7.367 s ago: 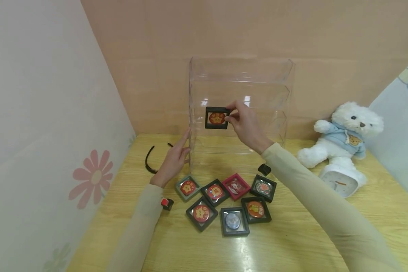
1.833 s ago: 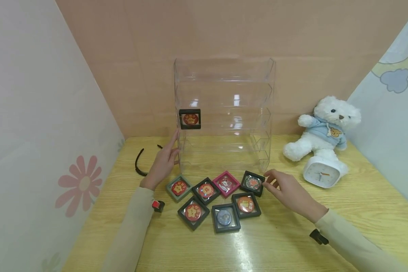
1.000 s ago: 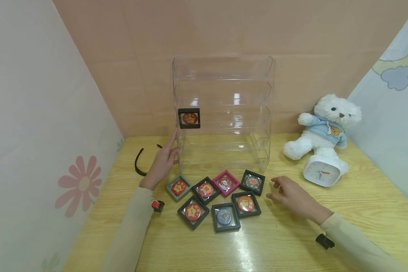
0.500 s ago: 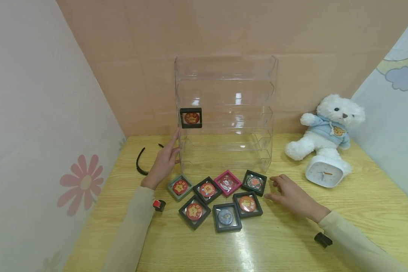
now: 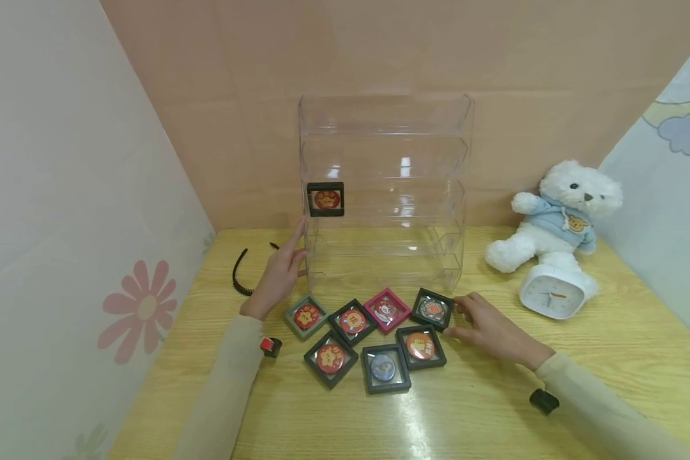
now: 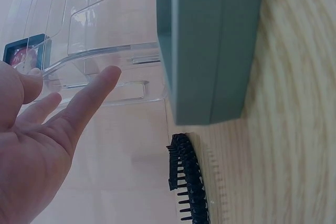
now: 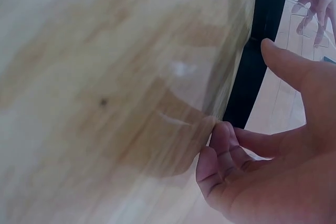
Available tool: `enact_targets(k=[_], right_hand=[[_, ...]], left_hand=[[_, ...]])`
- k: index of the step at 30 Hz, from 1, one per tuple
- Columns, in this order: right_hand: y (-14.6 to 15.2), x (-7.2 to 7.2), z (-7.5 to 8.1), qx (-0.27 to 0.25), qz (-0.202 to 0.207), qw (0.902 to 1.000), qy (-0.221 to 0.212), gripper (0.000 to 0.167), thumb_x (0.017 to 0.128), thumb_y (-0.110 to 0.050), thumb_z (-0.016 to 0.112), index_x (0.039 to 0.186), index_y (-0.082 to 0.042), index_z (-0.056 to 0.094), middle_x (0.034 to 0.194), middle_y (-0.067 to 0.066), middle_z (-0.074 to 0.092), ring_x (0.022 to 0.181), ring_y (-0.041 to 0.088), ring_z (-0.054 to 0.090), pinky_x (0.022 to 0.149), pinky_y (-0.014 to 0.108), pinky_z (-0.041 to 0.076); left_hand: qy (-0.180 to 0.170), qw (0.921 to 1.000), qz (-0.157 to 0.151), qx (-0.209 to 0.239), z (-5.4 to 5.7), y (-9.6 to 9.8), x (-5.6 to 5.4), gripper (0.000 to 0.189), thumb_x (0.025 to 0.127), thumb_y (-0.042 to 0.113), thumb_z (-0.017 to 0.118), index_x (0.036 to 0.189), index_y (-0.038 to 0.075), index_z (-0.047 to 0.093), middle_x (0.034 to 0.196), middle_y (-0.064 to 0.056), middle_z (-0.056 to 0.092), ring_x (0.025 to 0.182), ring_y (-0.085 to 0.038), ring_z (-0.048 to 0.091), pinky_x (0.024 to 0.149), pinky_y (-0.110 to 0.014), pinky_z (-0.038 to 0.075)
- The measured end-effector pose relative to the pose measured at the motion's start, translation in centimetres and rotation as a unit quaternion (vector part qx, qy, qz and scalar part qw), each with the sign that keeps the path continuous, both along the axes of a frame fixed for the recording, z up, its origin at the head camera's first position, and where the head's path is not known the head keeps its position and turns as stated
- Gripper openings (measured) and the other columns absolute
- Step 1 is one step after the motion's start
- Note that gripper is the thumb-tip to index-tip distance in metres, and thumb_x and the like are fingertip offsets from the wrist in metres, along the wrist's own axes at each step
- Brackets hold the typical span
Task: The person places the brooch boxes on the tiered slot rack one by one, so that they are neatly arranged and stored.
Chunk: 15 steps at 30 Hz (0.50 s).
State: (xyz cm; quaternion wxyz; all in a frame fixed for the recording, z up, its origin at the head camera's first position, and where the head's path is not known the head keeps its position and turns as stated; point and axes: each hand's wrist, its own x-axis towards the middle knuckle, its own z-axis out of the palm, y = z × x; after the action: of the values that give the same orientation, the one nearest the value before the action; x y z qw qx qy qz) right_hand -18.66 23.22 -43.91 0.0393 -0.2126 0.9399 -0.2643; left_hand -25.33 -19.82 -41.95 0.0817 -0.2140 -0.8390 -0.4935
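Observation:
My left hand (image 5: 278, 275) steadies the left side of a clear tiered acrylic rack (image 5: 385, 131), its fingers extended along the panel. Inside the rack, at the left of a middle tier, a black display frame with a red badge (image 5: 326, 199) stands upright. On the table, my right hand (image 5: 491, 326) has thumb and fingertips at the right edge of another black display frame (image 5: 432, 308), which holds a round badge with a red paw-like design. The right wrist view shows the thumb (image 7: 283, 61) and curled fingertips (image 7: 223, 129) against that frame's dark edge.
Several more badge frames lie close together before the rack, among them a green one (image 5: 306, 316), a pink one (image 5: 386, 310) and a grey one (image 5: 386, 368). A black toothed headband (image 5: 239, 275) lies left. A white teddy bear (image 5: 563, 217) and a white clock (image 5: 552, 292) sit right.
Earlier my right hand held the red-badge frame before the rack; now that frame stands inside. The right hand moved down, drew back from the paw-badge frame, then returned to it.

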Motion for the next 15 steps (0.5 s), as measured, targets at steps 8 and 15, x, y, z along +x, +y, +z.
enact_targets(k=[8,15], right_hand=[[-0.17,-0.32,0.04,-0.010,-0.003,0.9998,-0.015,0.071,0.088,-0.042,0.079,0.130,0.010,0.056,0.111,0.015,0.056,0.096,0.026,0.056,0.082,0.045,0.054],[-0.11,-0.77,-0.34,-0.025,-0.005,0.9994,-0.024,0.069,0.086,-0.041,0.082,0.126,0.009,0.056,0.104,0.010,0.056,0.088,0.021,0.050,0.074,0.035,0.049]], left_hand=[[-0.003,1.0000,0.001,0.002,0.10,0.06,0.16,0.070,0.109,0.007,0.040,0.163,0.039,0.010,0.166,-0.002,0.019,0.130,-0.040,0.052,0.081,-0.034,0.062],[0.003,1.0000,0.005,-0.004,0.02,0.07,0.06,0.070,0.109,0.006,0.041,0.163,0.039,0.011,0.166,-0.001,0.020,0.129,-0.040,0.053,0.080,-0.034,0.062]])
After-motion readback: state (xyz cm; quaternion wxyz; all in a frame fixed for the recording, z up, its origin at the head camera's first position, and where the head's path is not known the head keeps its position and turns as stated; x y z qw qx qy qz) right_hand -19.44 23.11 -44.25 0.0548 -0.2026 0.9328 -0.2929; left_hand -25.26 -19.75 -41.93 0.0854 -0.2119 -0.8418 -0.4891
